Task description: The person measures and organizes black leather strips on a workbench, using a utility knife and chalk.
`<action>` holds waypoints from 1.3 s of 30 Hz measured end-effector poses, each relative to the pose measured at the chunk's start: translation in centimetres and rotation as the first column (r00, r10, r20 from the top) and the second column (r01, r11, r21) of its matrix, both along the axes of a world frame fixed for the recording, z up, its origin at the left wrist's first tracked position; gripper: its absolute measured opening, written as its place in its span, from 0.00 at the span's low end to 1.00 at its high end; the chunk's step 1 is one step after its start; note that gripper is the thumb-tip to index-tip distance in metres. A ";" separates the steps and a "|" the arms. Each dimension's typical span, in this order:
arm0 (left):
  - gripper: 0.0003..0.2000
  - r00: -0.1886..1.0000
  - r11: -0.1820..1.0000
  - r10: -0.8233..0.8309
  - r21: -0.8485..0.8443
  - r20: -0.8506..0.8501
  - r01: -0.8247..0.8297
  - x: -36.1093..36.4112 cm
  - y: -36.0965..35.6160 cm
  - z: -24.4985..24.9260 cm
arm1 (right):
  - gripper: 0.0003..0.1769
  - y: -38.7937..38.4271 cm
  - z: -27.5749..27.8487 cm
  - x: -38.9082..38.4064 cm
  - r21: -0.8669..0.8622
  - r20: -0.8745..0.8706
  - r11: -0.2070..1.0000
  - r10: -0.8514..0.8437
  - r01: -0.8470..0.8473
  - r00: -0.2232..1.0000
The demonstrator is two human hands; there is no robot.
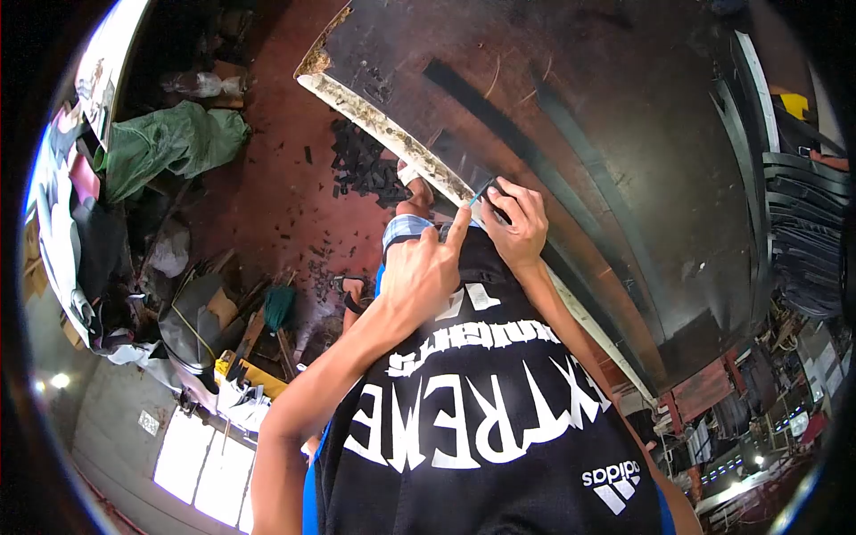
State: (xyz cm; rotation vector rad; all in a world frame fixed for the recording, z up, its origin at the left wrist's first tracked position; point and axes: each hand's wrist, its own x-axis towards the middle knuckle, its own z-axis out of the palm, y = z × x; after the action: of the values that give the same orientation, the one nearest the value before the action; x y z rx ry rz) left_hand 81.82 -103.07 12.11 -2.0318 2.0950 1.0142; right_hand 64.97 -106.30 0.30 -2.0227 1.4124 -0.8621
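Head view: we look down past our black printed shirt (481, 419) to the worn, pale edge of a dark table (383, 125). Our right hand (519, 230) pinches a thin blue tool (480, 193) between its fingertips, right at the table edge; the tool is slim, short and slanted, with most of it hidden in the grip. Our left hand (421, 275) is curled closed except for the index finger, which stretches out until its tip is just beside the tool. Long black strips (508, 134) lie flat across the table beyond the hands. Black scraps (358, 169) litter the red floor below, near a green sack (169, 138).
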 end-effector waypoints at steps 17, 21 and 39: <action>0.37 0.998 0.999 -0.050 0.024 0.047 0.049 -0.9 0.0 -1.2 | 0.14 -0.1 0.3 -0.5 0.079 0.013 0.997 0.020 -0.021 1.000; 0.36 1.000 0.999 -0.025 -0.022 0.017 0.025 0.5 2.4 -3.8 | 0.14 -0.5 0.1 -0.3 0.057 -0.006 0.998 0.033 -0.033 0.999; 0.34 0.998 0.982 -0.021 0.189 0.062 0.009 -1.3 -0.7 0.0 | 0.15 0.1 0.1 -0.3 0.035 -0.030 0.999 0.042 -0.041 0.999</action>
State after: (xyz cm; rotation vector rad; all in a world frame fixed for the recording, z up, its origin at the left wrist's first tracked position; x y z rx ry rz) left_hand 80.54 -103.82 12.08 -1.9290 1.9005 1.0849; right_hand 64.72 -106.20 0.40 -2.0405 1.3872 -0.7864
